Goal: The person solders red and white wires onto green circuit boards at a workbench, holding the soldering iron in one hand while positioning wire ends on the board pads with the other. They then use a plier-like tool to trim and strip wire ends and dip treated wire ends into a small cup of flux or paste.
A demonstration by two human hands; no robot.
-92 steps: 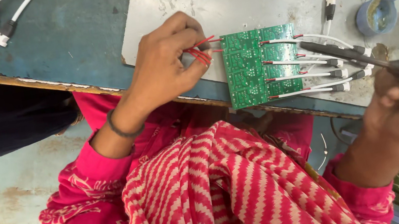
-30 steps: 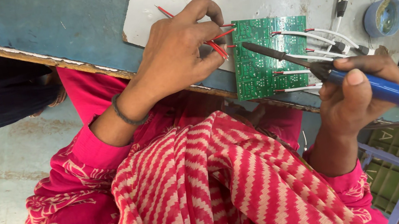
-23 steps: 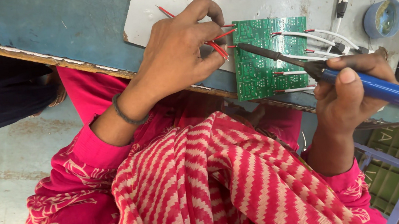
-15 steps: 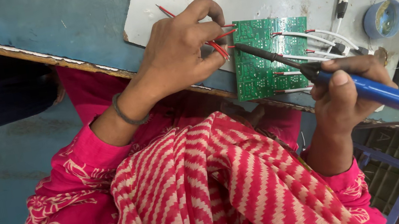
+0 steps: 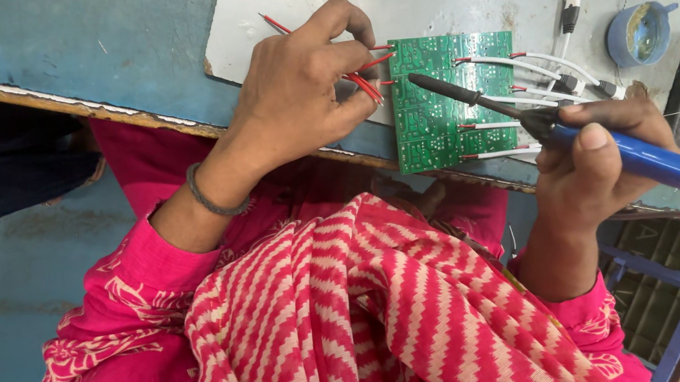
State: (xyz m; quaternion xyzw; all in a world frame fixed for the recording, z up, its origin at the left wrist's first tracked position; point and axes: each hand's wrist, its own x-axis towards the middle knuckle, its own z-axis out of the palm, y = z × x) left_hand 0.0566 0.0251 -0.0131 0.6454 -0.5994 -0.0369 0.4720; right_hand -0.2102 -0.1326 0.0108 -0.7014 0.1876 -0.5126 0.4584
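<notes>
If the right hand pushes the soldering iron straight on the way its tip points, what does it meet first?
Probably the green circuit board, near the red wires pinched in the left hand; depth unclear.

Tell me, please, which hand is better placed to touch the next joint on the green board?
The right hand: it grips the blue soldering iron, tip over the green board. The left hand pinches red wires.

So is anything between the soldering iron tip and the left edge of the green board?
Nothing visible. The soldering iron in the right hand has its tip over the green board, with bare board up to the red wires the left hand pinches.
</notes>
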